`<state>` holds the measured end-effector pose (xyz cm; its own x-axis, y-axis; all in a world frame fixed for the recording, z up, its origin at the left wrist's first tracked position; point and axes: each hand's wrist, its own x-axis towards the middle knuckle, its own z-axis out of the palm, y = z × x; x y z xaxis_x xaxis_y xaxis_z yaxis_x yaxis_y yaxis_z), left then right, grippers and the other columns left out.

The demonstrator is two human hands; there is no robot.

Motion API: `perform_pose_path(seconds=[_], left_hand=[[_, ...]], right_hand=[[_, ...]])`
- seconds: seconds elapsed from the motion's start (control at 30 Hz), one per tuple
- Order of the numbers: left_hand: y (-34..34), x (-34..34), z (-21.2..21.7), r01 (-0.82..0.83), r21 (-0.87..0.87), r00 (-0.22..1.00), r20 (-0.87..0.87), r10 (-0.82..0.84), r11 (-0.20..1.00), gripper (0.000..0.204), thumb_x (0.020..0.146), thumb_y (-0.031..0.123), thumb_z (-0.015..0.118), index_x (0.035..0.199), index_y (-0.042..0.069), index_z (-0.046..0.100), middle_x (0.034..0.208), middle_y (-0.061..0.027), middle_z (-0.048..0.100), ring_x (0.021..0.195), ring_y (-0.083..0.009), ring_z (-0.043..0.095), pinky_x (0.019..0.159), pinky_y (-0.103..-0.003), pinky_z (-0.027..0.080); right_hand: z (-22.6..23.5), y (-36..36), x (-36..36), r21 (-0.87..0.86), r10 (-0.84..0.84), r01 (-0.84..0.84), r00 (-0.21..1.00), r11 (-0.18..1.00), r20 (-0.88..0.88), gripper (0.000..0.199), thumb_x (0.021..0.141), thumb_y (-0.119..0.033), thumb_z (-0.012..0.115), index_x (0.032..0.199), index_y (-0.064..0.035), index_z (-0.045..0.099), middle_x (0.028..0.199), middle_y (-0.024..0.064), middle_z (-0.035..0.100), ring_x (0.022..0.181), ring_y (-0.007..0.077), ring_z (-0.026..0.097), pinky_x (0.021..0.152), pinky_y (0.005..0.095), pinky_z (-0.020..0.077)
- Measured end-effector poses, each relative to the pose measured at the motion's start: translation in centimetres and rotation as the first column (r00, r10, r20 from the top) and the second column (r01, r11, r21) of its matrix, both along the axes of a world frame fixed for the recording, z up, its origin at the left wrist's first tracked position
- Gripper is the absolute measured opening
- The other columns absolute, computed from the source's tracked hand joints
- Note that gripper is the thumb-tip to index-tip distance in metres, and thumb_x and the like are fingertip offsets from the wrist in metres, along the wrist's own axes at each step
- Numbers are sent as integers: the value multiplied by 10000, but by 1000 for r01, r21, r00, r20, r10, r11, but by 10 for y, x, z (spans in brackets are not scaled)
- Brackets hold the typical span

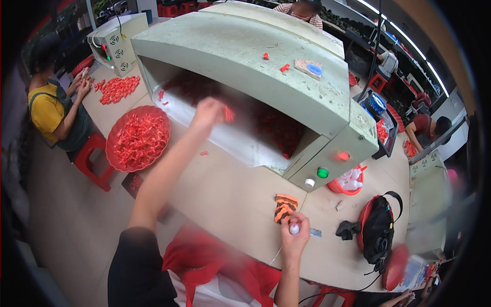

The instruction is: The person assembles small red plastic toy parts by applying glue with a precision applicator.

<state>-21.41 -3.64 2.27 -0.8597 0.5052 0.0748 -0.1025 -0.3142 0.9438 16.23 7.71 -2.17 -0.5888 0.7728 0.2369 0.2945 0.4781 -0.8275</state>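
My left hand [207, 116] reaches into the open front of a pale green box-shaped machine [245, 56]. Its fingers are closed on a small red piece [228, 114], blurred by motion. White sheeting [225, 138] lines the opening, and many red pieces [279, 130] lie in the dim inside. Near the table's front edge, my right hand [295, 240] is closed around a slim tool with a white rounded end [294, 228]; the rest of it is hidden by the fingers. Just beyond that hand lies an orange and black striped piece [285, 205].
A red bowl [110, 146] heaped with red pieces stands left, with a loose pile [118, 90] behind it. Right of the machine are a red basket [348, 190] and a black bag [377, 227]. Co-workers sit around; one in yellow [48, 110] handles pieces at the left.
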Motion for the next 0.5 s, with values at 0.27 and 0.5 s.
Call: perform_pose_path(seconds=[0.27,0.5], left_hand=[[-39,184,5,311,446,586,605,-539,839,319,901,86,477,1185,-60,468,1052,-120,574,956,-221,601,797,-262,527],[4,192,-27,62,36,958,278,-70,997,137,830,-4,548,967,-8,557,927,-69,602,834,-164,609,759,-287,503]], right_hand=[[49,-26,-15,-361,149,-271,932,892,-331,266,784,99,460,1016,-28,436,863,42,486,798,121,533,725,265,474],[40,-40,-23,-590,83,-243,955,770,-284,166,790,53,499,894,-73,470,799,-30,457,694,37,429,602,185,369]])
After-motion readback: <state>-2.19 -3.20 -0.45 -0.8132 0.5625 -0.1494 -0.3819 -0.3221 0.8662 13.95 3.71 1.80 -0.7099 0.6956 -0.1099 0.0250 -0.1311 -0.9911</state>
